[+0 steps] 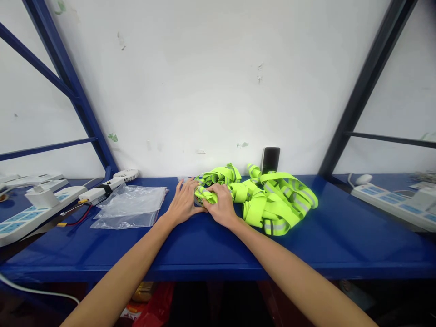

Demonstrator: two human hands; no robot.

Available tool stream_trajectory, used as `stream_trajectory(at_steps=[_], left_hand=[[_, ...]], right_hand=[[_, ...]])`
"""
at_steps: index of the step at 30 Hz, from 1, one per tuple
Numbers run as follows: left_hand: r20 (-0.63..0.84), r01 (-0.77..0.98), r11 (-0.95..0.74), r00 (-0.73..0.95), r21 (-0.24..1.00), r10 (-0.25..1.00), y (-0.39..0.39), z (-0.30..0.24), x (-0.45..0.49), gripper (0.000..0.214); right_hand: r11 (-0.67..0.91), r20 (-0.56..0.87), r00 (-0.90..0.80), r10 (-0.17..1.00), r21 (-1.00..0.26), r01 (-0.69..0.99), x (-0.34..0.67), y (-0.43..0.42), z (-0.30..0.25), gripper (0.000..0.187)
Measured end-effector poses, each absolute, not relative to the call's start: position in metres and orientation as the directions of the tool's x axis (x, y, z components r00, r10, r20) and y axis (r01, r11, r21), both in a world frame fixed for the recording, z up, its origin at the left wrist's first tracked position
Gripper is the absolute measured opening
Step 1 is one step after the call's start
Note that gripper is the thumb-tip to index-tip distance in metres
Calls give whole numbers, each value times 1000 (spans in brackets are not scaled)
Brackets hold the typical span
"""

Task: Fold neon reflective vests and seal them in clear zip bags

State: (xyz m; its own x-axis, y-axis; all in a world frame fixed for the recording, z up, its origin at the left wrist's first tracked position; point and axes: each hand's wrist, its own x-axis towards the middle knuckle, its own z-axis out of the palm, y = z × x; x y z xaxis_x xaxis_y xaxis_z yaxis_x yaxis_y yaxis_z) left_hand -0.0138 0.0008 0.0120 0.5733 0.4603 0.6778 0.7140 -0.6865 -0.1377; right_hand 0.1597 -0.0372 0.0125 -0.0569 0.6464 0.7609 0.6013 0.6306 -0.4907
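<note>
Bundled neon-yellow reflective strap lies between my two hands at the middle of the blue table. My right hand pinches this bundle from the right, fingers bent over it. On its other side, my left hand curls around what looks like a clear plastic bag, which shows behind the fingertips; most of it is hidden. A larger tangled heap of the same neon-yellow strap, with silver stripes, rests just right of my right hand. Several flat clear plastic bags lie left of my left hand.
A dark-screened phone leans against the white wall behind the heap. Power strips with plugs stand at the left and right. A small white fan and a red-black cable lie left. Blue metal posts flank the table.
</note>
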Motion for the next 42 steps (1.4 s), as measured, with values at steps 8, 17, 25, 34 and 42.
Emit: stream_trajectory(at_steps=[8, 17, 25, 34, 42], left_hand=[[707, 703, -691, 574, -166, 414, 1, 10, -8, 61], [680, 682, -701, 617, -209, 397, -5, 13, -3, 43], [664, 693, -700, 607, -173, 436, 0, 12, -16, 45], [761, 711, -702, 472, -29, 446, -5, 17, -19, 52], [715, 642, -760, 577, -98, 395, -5, 15, -15, 53]], right_hand=[[660, 775, -141, 616, -409, 630, 164, -33, 12, 14], [704, 751, -269, 603, -342, 623, 162, -37, 14, 22], [615, 645, -247, 723, -440, 654, 172, -53, 28, 57], [700, 701, -252, 667, -474, 534, 175, -47, 26, 46], [596, 595, -189, 782, -622, 508, 172, -45, 26, 40]])
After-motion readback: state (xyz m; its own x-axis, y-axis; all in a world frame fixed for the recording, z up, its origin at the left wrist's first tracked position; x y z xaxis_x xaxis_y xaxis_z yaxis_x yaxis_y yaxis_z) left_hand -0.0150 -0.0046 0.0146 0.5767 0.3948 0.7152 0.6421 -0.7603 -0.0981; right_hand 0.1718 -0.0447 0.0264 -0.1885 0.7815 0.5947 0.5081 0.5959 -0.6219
